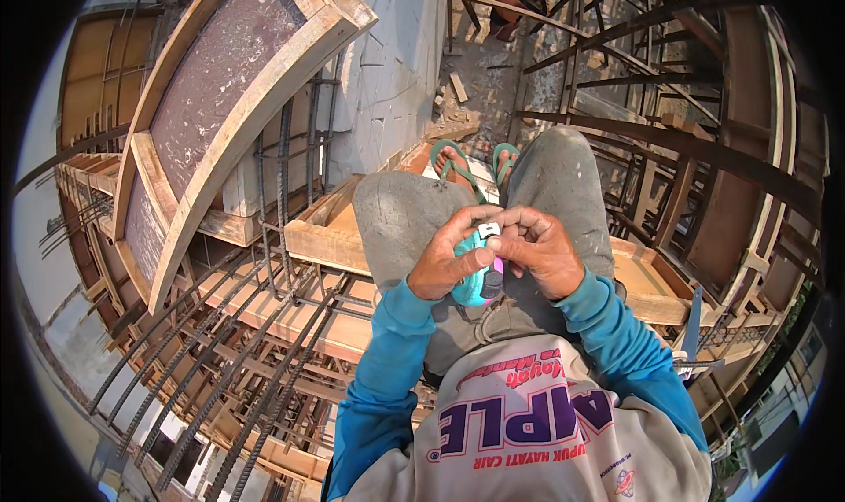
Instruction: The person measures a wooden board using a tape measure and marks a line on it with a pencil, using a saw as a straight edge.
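A teal tape measure [477, 284] with a purple and black side is held above my lap, between my knees. My left hand [447, 254] is closed round its left side, with the thumb across the top of the case. My right hand [541, 248] is closed at its upper right, fingers bent and thumb pressed beside the small white end piece [489, 230]. Whether the right fingertips pinch the end piece or the case is partly hidden. I am seated, both forearms in blue sleeves resting near my thighs.
Steel reinforcing bars [295, 361] cross at the lower left. A curved wooden formwork panel [220, 70] rises at the upper left. Wooden form boards [330, 245] flank my legs. Timber props [678, 141] crowd the right. Far below, another person [519, 4] is partly visible.
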Tool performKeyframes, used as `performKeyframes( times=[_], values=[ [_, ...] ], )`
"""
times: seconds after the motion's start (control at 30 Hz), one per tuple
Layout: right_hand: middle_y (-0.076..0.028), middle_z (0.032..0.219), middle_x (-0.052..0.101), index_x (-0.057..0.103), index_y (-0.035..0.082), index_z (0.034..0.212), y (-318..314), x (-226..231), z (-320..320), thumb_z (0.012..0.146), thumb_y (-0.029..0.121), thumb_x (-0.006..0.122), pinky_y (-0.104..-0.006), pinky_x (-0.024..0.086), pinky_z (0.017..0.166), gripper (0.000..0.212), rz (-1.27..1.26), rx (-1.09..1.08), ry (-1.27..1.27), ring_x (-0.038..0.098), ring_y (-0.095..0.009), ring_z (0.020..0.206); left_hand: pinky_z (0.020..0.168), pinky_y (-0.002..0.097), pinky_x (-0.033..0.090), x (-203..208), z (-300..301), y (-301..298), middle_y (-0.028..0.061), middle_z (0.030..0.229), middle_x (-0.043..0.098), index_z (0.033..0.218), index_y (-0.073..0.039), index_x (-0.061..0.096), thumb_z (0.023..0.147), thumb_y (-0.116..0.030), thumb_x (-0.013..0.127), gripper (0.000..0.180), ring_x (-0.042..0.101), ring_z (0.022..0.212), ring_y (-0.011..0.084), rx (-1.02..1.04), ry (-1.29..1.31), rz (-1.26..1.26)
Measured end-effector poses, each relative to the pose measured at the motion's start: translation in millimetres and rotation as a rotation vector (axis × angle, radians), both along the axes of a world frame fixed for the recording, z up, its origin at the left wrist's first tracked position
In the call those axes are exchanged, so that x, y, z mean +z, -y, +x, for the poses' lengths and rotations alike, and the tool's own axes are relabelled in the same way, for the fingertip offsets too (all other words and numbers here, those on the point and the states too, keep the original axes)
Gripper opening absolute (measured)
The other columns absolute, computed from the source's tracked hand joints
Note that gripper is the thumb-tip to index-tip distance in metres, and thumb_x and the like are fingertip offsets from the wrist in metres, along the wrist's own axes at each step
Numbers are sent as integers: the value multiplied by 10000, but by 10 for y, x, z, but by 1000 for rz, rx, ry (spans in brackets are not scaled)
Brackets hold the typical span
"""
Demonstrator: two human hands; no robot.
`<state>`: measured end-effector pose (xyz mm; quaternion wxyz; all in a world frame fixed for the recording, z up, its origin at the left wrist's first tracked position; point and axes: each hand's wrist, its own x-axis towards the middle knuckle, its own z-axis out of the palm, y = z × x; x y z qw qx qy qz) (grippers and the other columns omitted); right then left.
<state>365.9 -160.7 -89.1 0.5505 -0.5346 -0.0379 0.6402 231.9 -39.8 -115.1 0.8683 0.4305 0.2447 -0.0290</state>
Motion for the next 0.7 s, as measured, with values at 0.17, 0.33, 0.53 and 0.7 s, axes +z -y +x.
performKeyframes(
  times=[0.17,0.33,0.53,0.7],
  values=[
    [26,698,540,591,29,962,-64,216,142,835,122,691,-191,367,469,186,90,-288,-78,456,-39,551,798,248,409,265,-224,-52,-14,922,554,1124,-37,562,877,-236,600,320,489,872,66,-97,-225,-3],
    [64,639,432,595,54,919,-321,531,1097,855,213,674,-205,342,496,188,496,-721,37,400,-48,535,742,227,412,514,-689,-83,-2,838,560,1098,-38,565,901,-223,558,270,509,815,66,-165,-195,253],
    [41,684,479,589,78,876,-889,208,1952,873,258,664,-247,471,533,195,417,-889,252,472,-52,588,699,227,419,695,-1366,25,7,790,587,996,-18,624,936,-263,504,279,524,767,82,-161,-533,267],
    [-40,793,551,578,-7,1024,-1071,-114,327,927,287,576,-244,484,502,310,252,-303,251,522,-93,635,645,237,398,397,-1468,52,11,763,566,929,0,625,955,-280,464,324,474,698,74,145,-475,466]
  ],
)
